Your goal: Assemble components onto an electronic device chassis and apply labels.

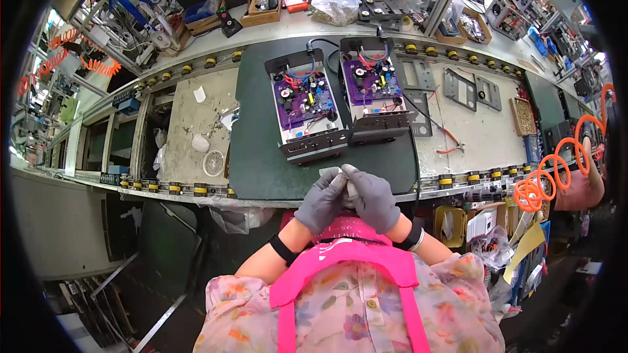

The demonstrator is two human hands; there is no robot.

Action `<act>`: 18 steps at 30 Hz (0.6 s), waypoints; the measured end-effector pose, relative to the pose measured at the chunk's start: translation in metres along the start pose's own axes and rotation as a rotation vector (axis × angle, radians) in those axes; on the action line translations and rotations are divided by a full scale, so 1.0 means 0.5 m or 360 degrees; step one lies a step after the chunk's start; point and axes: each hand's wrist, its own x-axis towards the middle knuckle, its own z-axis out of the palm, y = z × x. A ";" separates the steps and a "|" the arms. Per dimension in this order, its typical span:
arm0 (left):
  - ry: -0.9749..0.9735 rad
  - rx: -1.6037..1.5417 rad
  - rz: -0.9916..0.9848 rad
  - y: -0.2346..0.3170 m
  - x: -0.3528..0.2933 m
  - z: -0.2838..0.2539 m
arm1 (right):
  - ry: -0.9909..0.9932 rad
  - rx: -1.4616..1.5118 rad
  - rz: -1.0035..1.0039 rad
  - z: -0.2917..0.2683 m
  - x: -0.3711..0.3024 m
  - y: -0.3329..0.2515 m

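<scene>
Beyond both gloved hands, fingers pinched on a small pale piece, sit two open purple-board units.

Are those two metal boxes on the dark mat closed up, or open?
Open. Both metal boxes have no lids on, so their purple circuit boards and wires show from above.

The scene is lit brightly and evenly from above, so that only soft, short shadows are cast beside the two open chassis on the dark green mat. Strong fisheye bending is seen toward the rim, where straight rails are curved and a black vignette is left. The centre is rendered fairly sharp, while far shelves are smeared and slightly washed out
</scene>
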 end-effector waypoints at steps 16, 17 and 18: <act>-0.0010 0.0218 0.0173 0.015 0.011 -0.030 | 0.0069 -0.0121 -0.0072 0.019 0.010 -0.014; -0.0038 0.0226 0.0150 0.020 0.011 -0.027 | 0.0076 -0.0128 -0.0079 0.018 0.011 -0.014; -0.0076 0.0215 0.0102 0.026 0.010 -0.025 | 0.0080 -0.0117 -0.0097 0.016 0.012 -0.012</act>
